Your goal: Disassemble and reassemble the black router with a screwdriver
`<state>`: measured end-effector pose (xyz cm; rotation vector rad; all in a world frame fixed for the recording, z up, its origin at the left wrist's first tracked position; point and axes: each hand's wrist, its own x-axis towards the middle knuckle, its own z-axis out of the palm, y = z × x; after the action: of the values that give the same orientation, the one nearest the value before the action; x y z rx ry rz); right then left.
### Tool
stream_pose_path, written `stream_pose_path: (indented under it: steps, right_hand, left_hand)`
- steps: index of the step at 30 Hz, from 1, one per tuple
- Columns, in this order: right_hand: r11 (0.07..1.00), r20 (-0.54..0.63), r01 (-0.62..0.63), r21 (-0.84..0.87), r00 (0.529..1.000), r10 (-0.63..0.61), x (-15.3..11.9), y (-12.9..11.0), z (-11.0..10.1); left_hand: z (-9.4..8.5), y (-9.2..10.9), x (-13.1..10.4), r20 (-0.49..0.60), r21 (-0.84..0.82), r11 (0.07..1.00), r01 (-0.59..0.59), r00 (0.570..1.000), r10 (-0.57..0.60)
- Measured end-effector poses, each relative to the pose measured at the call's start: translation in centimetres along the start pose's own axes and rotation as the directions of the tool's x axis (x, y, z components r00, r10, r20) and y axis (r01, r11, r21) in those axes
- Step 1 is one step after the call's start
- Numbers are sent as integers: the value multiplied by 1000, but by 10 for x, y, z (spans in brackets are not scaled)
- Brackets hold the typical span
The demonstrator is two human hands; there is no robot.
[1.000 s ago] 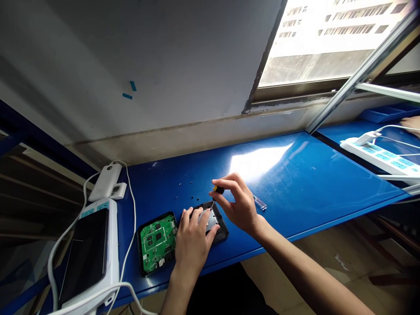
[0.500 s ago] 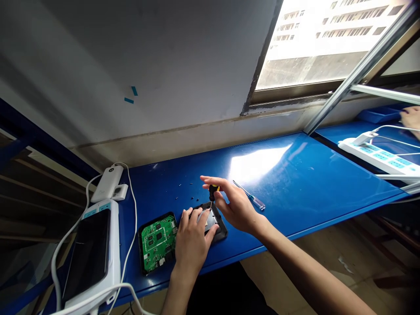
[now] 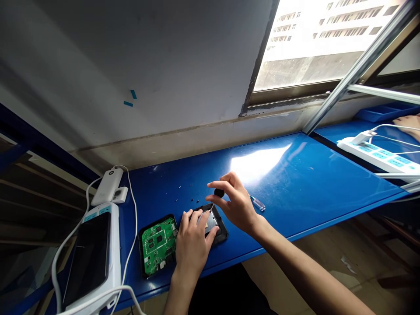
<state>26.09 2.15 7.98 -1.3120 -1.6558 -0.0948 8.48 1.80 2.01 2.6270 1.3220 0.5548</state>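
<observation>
My left hand (image 3: pixel 192 238) lies with spread fingers over a black plastic case half (image 3: pixel 223 232), pressing on the metal plate (image 3: pixel 212 222) inside it. My right hand (image 3: pixel 236 203) is above the case's far corner, its thumb and fingers curled around the dark handle of a short screwdriver (image 3: pixel 218 192). The screwdriver's shaft points down at the case edge; its tip is too small to make out. Left of my left hand, a green circuit board (image 3: pixel 159 239) sits in the other black case half. Several small screws (image 3: pixel 192 200) lie beyond the case.
A second screwdriver with a clear handle (image 3: pixel 257 203) lies partly hidden behind my right hand. At left are a white power strip (image 3: pixel 113 258), a black phone (image 3: pixel 88 258), a white charger (image 3: pixel 107 186) and cables. Another person's hand (image 3: pixel 408 124) rests near a blue tray (image 3: pixel 383 112).
My right hand has shifted slightly and the screwdriver handle has tilted, with its dark end now facing me. My left hand stays put. The other person's hand has moved a little left.
</observation>
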Motion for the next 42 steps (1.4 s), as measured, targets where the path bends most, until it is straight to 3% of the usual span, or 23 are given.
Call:
stream_pose_path:
  steps: [6,15,23,32,37,42]
  right_hand:
    - [995,85,34,89,996,-41,2,-4,-3]
    - [997,21,54,-60,998,-53,2,-1,5]
    - [982,93,36,183,994,-54,2,-18,8]
    - [986,-30,-52,157,998,57,4,-9,17]
    - [982,28,17,187,999,-23,2,-12,12]
    - [982,-24,88,165,996,-85,-1,-10,11]
  left_hand:
    - [2,-2,1,12,5,1000,-4,1000,4]
    - [4,-1,0,6,2,1000,5,1000,-5]
    - [4,-4,0,-5,-11,999,-32,999,32]
    - [12,-9,-3,-32,11,999,-45,998,46]
    - [11,-10,-3,-29,2,998,-67,997,67]
    - [11,-10,-2,-31,2,998,-63,998,63]
